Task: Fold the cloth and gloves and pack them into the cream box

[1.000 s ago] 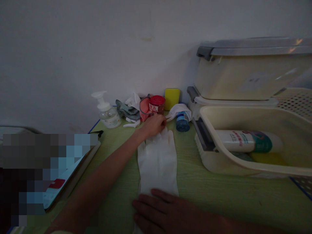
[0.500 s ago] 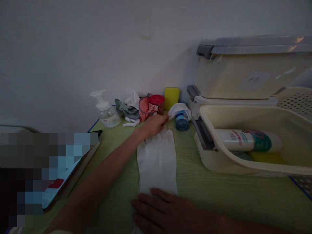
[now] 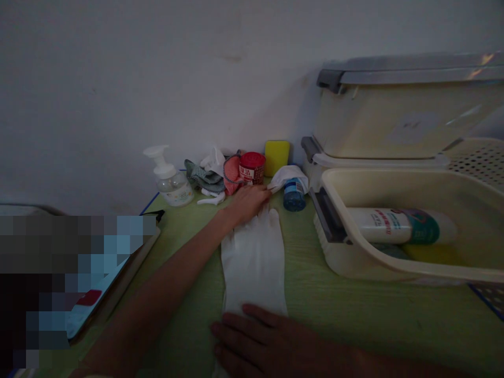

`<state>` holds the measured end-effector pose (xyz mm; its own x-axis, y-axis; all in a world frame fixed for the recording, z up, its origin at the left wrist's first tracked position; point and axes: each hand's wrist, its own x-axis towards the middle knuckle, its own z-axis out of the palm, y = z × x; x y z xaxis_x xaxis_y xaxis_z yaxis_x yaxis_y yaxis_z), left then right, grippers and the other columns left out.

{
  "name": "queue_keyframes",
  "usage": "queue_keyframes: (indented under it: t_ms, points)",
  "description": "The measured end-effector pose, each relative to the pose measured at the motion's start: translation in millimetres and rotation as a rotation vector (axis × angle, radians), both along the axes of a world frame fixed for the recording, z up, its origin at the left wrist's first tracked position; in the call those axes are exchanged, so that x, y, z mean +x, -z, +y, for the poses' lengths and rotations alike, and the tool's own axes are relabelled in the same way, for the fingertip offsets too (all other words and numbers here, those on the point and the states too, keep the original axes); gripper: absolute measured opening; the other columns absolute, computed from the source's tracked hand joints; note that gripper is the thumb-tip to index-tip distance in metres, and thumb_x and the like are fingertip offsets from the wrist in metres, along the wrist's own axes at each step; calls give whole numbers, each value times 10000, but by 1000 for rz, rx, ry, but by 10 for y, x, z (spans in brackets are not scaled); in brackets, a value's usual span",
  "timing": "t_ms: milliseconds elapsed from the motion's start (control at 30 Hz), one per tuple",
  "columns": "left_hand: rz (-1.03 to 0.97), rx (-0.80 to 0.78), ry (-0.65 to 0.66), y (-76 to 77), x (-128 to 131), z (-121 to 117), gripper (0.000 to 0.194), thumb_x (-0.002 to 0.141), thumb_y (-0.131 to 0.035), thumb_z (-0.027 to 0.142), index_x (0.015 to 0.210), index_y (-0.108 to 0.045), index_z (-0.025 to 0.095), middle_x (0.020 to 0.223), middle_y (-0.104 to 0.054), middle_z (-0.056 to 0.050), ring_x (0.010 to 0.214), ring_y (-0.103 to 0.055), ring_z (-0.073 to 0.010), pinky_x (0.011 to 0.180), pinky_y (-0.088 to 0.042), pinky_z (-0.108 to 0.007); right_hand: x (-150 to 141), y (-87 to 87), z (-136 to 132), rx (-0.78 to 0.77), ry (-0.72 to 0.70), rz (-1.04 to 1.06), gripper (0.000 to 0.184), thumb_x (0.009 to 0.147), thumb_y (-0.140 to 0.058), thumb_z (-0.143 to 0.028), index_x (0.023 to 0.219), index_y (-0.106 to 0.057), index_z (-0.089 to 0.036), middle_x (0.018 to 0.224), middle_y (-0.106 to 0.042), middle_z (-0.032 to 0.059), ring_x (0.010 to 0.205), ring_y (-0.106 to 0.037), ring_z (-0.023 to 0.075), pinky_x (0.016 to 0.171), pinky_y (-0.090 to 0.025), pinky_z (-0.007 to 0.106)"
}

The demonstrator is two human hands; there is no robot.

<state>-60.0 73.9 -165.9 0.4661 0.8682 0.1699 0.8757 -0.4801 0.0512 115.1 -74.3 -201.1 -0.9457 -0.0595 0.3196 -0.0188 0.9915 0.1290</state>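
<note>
A white glove (image 3: 254, 268) lies flat and lengthwise on the green tabletop, its fingers pointing away from me. My left hand (image 3: 249, 203) reaches to its far end, fingers bent together over the glove's fingertips; the exact grip is partly hidden. Across the near end, my right hand (image 3: 263, 341) presses palm down with its fingers spread, covering the cuff. Just beyond my left fingertips are a white cloth (image 3: 289, 174) draped over a blue bottle (image 3: 294, 197), and a red-lidded can (image 3: 252, 167).
At the back stand a pump bottle (image 3: 173, 184), bunched cloths (image 3: 205, 176), a white plastic piece (image 3: 211, 198) and a yellow sponge (image 3: 277, 157). To the right, an open cream bin (image 3: 394, 270) holds a white-green bottle (image 3: 394, 226), with a lidded box (image 3: 386, 121) behind.
Both hands stay in nearly the same places on the glove. Only a very slight shift of the whole view shows.
</note>
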Motion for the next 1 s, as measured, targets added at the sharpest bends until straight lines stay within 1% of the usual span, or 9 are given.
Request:
queue_keyframes:
  t_ms: [67,200,300,400,467,567,700,900,1000]
  points:
    - [-9,-17,1,-7,-11,10,251,871,-384,103,924,-629,121,978,-625,-96,923,-596,-216,777,-461,-327,1,3,7,11,-9,-1,349,989,-283,-304,1250,-488,-192,1349,-496,-9,1220,-429,138,998,-337,268]
    - [-35,-54,2,-46,3,14,260,847,-410,104,922,-658,119,983,-624,-97,897,-599,-203,777,-468,-317,0,24,11,20,-13,17,343,987,-298,-311,1246,-493,-199,1350,-494,-16,1225,-425,137,997,-339,268]
    - [-55,-90,44,-88,54,-4,247,844,-442,148,926,-675,134,1004,-629,-86,896,-600,-186,781,-469,-290,-3,33,9,17,-1,25,336,985,-306,-308,1241,-498,-203,1342,-503,-18,1217,-432,136,997,-338,268]
    - [-66,-130,87,-118,103,-28,234,833,-465,172,890,-691,148,968,-651,-68,821,-613,-165,739,-477,-266,-4,22,5,3,-11,13,340,986,-300,-308,1241,-497,-202,1345,-499,-18,1218,-431,135,995,-338,263]
    - [-69,-141,94,-123,114,-36,229,815,-479,171,886,-695,145,954,-658,-71,803,-616,-168,724,-480,-270,-3,14,4,-4,-17,8,341,986,-298,-308,1243,-495,-200,1345,-498,-15,1218,-430,136,998,-335,262]
    - [-74,-144,85,-114,104,-32,223,787,-503,161,899,-695,145,963,-661,-73,823,-616,-174,732,-481,-271,-2,11,5,-9,-4,13,345,988,-287,-303,1242,-493,-195,1349,-494,-10,1218,-429,141,998,-338,268]
    - [-78,-138,62,-100,86,-21,201,780,-521,169,885,-692,145,949,-666,-71,797,-615,-175,714,-483,-277,-3,10,12,-13,-5,15,347,989,-281,-304,1245,-490,-196,1350,-491,-14,1221,-426,137,999,-338,266]
    - [-99,-114,59,-101,98,-27,172,824,-512,157,886,-672,142,943,-661,-62,845,-607,-174,747,-470,-271,0,-5,19,-48,-31,-12,354,990,-273,-297,1244,-487,-175,1351,-494,5,1224,-433,144,990,-353,276]
    - [-100,-99,49,-81,108,-33,176,843,-499,161,905,-663,140,931,-660,-61,832,-604,-167,743,-466,-265,-1,-3,12,-63,-30,-16,355,990,-270,-288,1246,-484,-166,1353,-492,17,1220,-440,146,989,-354,283]
